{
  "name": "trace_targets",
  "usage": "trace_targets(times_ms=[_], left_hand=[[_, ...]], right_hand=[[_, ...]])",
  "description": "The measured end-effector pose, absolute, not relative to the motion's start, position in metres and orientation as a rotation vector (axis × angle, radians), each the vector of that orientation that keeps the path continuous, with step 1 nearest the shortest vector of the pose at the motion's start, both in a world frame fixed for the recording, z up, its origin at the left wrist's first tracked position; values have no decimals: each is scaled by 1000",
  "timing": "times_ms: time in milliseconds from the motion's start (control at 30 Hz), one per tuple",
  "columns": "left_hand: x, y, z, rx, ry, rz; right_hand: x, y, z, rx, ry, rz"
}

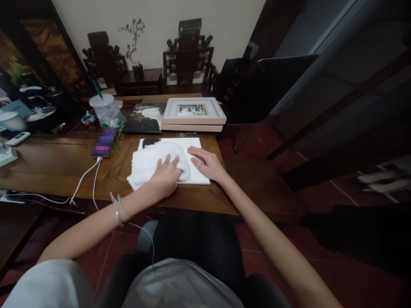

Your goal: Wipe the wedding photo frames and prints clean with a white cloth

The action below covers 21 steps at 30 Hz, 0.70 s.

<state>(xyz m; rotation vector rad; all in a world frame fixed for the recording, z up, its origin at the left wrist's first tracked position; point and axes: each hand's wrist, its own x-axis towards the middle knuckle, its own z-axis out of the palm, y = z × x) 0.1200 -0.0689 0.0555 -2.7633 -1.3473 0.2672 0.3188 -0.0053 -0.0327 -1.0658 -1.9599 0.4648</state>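
Note:
My left hand (167,174) presses down on a fluffy white cloth (148,163), its fingers apart on top and the thumb side partly sunk in the folds. Under the cloth lies a flat white panel (204,177), with a dark patch of a picture (150,142) showing at its top left corner. The cloth hides most of the panel's left side. Resting on the panel's right part is my right hand (208,165), open, fingers stretched out flat, with a ring on one finger.
Behind the panel stand stacked light wooden picture frames (194,112) and a dark photo panel (144,117). To the left are a phone (105,142) on a white cable (84,174), a plastic cup (101,105) and a crumpled plastic bag (113,116). The table (199,199) ends close to my lap.

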Motion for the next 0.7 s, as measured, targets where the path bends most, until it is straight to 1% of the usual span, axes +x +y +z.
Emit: trace_targets(times_ms=[33,133,233,367,567,700], left_hand=[[116,-85,56,-2771,-1316,247],[105,-120,62,-2878,-1202,347],[98,-123,70,-2956,-1171,401],[97,-79,72,-2966,-1301,336],[97,4,56,-2831,-1432,111],[96,18,50,-2751,-1446,74]], right_hand=[[319,-6,-33,-1068,-1962,465],[319,-6,-33,-1068,-1966,454],[320,-6,-33,-1065,-1961,457],[320,-6,-32,-1076,-1952,482],[320,-6,-31,-1086,-1962,467],[320,-6,-31,-1090,-1962,471]])
